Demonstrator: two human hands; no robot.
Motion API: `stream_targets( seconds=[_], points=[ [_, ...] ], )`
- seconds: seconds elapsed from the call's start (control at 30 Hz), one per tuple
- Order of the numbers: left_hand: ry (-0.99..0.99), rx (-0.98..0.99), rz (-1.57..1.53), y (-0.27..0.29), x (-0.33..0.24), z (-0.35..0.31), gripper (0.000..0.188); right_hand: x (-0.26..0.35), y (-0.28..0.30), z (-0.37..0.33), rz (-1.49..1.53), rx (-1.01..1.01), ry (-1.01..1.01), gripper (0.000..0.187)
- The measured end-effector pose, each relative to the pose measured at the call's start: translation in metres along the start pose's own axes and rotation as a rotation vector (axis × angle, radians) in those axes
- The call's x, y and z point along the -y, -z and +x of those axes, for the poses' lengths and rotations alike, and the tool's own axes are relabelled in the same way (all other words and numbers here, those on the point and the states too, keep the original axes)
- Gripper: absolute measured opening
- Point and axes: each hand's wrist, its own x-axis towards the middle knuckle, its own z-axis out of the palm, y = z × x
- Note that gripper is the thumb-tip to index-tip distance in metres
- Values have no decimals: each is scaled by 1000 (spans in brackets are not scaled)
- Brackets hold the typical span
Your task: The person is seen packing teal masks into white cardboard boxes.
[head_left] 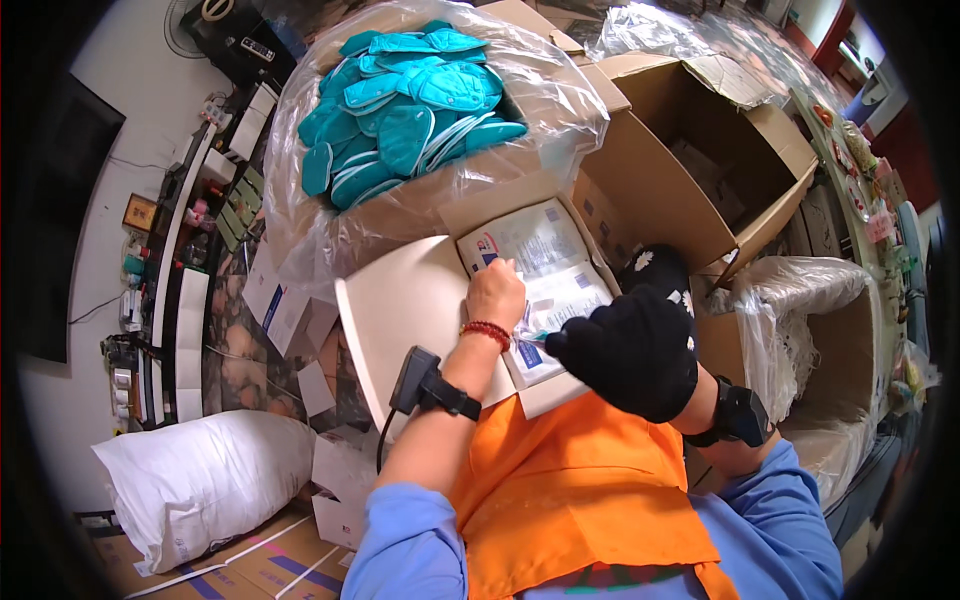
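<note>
An open white carton (395, 310) stands before me, its flap folded out to the left. Flat clear plastic packets (545, 240) with printed labels lie inside. My left hand (495, 295), bare with a red bead bracelet (487, 332), is closed over the packets; its fingertips are partly hidden. My right hand (630, 355), in a black glove, is closed at the carton's near right side. A small teal and white bit shows at its fingertips, too small to name. Between the two hands lies a crumpled clear packet (535, 310).
Behind the carton, a plastic-lined box (400, 205) holds a heap of teal padded cloth pieces (420, 90). An open brown cardboard box (650, 180) stands to the right, with a plastic-lined box (835, 340) nearer me. A stuffed white sack (215, 475) lies at left.
</note>
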Motion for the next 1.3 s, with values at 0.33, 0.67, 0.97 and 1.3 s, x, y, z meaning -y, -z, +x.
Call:
stream_targets(
  seconds=[0.33, 0.67, 0.97, 1.3],
  points=[
    [-378, 305, -736, 86, -51, -34, 15, -63, -42, -11, 93, -180, -250, 5],
    [-257, 537, -926, 70, -45, -53, 23, -69, -56, -19, 73, -229, -288, 4],
    [-375, 254, -745, 24, -43, -54, 19, -66, -73, -8, 173, -140, -339, 23],
    [-94, 470, -1460, 38, -45, -46, 56, -91, -95, -58, 1106, -312, -1019, 52]
  ],
)
